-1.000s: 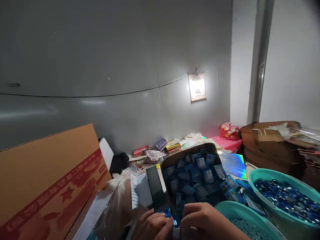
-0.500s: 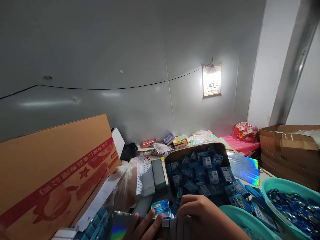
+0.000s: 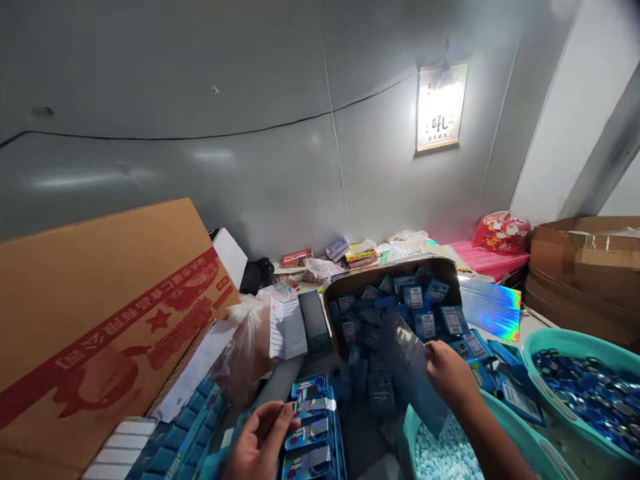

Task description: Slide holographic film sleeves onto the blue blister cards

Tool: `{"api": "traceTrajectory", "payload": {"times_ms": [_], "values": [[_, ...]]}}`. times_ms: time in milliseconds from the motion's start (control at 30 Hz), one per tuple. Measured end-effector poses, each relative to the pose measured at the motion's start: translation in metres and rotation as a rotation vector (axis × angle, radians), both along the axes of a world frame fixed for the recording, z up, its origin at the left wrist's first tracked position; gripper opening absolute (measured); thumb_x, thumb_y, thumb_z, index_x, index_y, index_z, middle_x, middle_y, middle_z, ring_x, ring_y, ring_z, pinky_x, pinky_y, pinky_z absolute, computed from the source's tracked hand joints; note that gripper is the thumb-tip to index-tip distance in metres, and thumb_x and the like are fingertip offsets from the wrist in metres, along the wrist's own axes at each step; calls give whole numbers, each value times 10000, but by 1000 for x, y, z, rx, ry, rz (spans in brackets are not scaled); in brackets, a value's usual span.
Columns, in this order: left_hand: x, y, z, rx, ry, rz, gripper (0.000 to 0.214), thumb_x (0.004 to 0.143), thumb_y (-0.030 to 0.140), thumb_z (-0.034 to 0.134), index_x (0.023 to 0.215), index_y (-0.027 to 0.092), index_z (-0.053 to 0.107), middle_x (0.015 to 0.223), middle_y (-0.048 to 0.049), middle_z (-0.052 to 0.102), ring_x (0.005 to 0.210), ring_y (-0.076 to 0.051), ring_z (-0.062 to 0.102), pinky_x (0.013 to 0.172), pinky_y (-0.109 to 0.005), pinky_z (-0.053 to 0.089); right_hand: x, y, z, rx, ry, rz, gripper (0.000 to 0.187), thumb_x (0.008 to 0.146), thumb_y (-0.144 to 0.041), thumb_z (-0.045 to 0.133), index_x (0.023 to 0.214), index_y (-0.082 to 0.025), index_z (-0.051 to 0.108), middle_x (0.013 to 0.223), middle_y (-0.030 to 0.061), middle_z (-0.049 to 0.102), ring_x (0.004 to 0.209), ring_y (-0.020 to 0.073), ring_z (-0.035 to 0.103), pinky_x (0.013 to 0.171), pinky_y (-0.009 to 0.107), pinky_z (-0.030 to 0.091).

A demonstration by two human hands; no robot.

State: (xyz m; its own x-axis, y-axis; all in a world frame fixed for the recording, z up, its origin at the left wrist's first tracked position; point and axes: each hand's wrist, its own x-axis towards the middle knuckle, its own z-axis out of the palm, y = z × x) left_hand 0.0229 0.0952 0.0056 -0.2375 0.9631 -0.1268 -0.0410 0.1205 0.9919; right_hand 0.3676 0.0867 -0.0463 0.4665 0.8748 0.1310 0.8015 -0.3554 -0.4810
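Low down, the left hand point(image 3: 260, 443) rests half-curled, fingers apart, against a strip of blue packs point(image 3: 313, 433); the right hand point(image 3: 447, 370) pinches a dark sheet point(image 3: 407, 363) above a teal basin point(image 3: 520, 447).

Two hands: left point(image 3: 260, 443), right point(image 3: 447, 373). Two teal tubs, one of pale pellets point(image 3: 520, 443), one of blue caps point(image 3: 555, 343). One tray point(image 3: 350, 283) heaped with blue packets, too many to count. One wall lamp point(image 3: 440, 107).
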Motion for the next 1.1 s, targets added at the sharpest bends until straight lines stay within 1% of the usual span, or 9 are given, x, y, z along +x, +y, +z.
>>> {"api": "traceTrajectory", "payload": {"times_ms": [33,100,167,300,367,533,800,967,1100], "values": [[4,4,2,-10,10,-8,626,428,594,882,822,161,660,727,-7,708,699,-193,682,696,-294,569,-2,2,-5,-10,-41,-62,315,890,-107,405,1082,-114,655,1121,189,653,1017,329,642,908,461,425],[12,9,5,-14,55,-22,616,456,598,872,828,156,659,714,2,686,659,-159,644,656,-267,537,-16,8,-11,80,-74,-127,398,883,-125,450,1256,-86,583,1310,241,576,1211,382,554,1107,595,243],[21,11,8,-23,93,-45,613,493,619,849,843,153,659,707,11,666,625,-133,599,625,-253,505,-42,15,-11,227,120,19,470,902,-208,481,1358,-103,508,1382,233,539,1315,358,479,1173,585,156],[29,18,13,-33,114,-130,615,505,628,838,842,150,649,653,38,610,593,-99,527,592,-219,443,-103,32,-6,227,1038,644,629,868,-532,579,1393,-200,478,1316,149,607,1197,271,585,1032,447,440],[28,24,13,-48,98,-163,610,511,617,840,850,152,638,629,54,578,584,-87,504,580,-206,418,-128,43,-7,190,1346,756,692,757,-640,676,1297,-221,562,1187,102,666,1059,247,644,908,406,501],[21,46,1,-20,280,-245,618,578,678,760,864,140,654,687,14,620,556,-105,507,564,-243,423,-157,68,-17,244,1463,577,449,577,-525,805,790,-161,649,671,-7,628,622,155,587,635,312,465],[2,80,-21,48,650,-195,491,604,684,674,674,198,685,730,-93,720,775,-307,651,768,-401,458,-154,84,-37,313,1417,369,114,536,-230,659,619,-176,601,574,-38,585,589,123,522,598,270,369],[-13,91,-18,61,701,-201,636,506,828,616,619,203,656,702,-102,701,777,-325,640,776,-421,473,-145,90,-40,256,1528,413,299,480,-340,794,606,-177,578,520,-51,565,506,97,482,551,255,363],[-11,90,-23,31,636,-281,768,559,848,604,879,162,734,964,-130,754,962,-311,665,871,-386,507,-148,89,-28,265,1631,496,478,461,-493,875,662,-176,578,539,-44,564,496,94,487,543,256,379]]}}
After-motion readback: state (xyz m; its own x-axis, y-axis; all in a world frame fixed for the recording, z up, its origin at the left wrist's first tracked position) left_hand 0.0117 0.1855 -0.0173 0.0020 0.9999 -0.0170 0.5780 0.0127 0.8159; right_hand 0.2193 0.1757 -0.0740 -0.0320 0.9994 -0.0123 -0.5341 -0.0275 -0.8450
